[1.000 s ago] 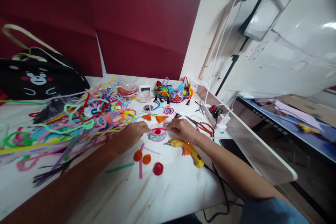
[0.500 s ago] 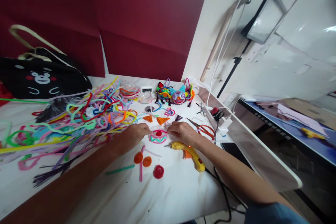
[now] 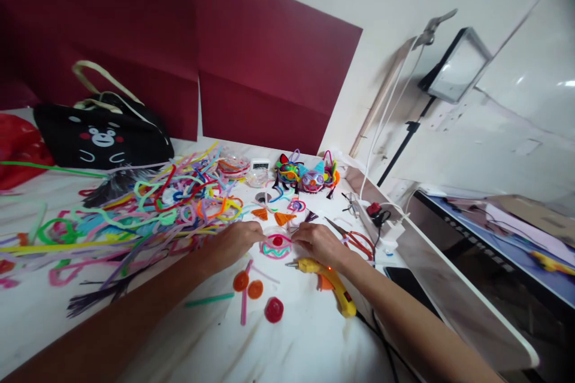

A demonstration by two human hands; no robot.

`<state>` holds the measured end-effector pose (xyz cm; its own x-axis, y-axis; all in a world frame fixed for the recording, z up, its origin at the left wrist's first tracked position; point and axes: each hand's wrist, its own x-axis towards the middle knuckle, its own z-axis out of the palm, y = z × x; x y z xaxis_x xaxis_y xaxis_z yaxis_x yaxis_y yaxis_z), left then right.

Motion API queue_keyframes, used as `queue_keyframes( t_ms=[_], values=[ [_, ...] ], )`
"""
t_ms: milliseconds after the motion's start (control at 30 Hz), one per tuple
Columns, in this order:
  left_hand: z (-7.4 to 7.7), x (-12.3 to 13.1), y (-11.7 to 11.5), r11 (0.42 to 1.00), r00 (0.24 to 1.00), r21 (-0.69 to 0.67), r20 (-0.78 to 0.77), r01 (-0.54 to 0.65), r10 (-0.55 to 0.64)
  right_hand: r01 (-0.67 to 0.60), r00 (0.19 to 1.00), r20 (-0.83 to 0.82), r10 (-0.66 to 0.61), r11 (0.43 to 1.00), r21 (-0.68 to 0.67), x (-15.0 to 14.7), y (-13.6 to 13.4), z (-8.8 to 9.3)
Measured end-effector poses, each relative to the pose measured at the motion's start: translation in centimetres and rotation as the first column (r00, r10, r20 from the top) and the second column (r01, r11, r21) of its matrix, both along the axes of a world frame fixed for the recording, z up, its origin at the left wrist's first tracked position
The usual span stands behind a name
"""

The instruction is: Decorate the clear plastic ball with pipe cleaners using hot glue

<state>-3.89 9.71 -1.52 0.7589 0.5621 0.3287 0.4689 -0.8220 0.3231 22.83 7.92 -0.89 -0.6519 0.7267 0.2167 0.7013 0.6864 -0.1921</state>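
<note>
My left hand [image 3: 236,240] and my right hand [image 3: 320,242] rest on the white table [image 3: 309,341], one on each side of a small pipe-cleaner piece [image 3: 276,246]: a pink oval with a red coil and a green zigzag inside. Both hands have their fingertips pinched against the oval's edges. A yellow glue gun [image 3: 330,278] with a lit red lamp lies just below my right hand. Two orange coils [image 3: 248,285] and a red coil [image 3: 274,309] lie in front of the piece.
A big heap of coloured pipe cleaners [image 3: 148,209] covers the left of the table. A black bear-face bag [image 3: 101,139] sits behind it. Finished colourful figures [image 3: 308,175] stand at the back. Red-handled scissors [image 3: 354,236] and a power strip [image 3: 381,218] lie to the right.
The view has tilted up and to the left, so everything sits lower and further right in the picture. My hands stay pinched on the pink oval piece.
</note>
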Motion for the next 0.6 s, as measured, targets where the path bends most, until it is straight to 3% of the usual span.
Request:
queue_keyframes(
  t_ms=[300, 600],
  values=[
    [-1.2, -0.1, 0.8, 1.000, 0.998, -0.005, 0.063, 0.022, -0.022, -0.017, 0.998, 0.056, 0.016, 1.000, 0.010, -0.2, 0.0, 0.3],
    [-0.5, -0.1, 0.3, 1.000, 0.999, -0.004, 0.038, 0.030, -0.030, -0.014, 0.998, 0.065, 0.013, 1.000, 0.005, -0.3, -0.2, 0.3]
  ],
)
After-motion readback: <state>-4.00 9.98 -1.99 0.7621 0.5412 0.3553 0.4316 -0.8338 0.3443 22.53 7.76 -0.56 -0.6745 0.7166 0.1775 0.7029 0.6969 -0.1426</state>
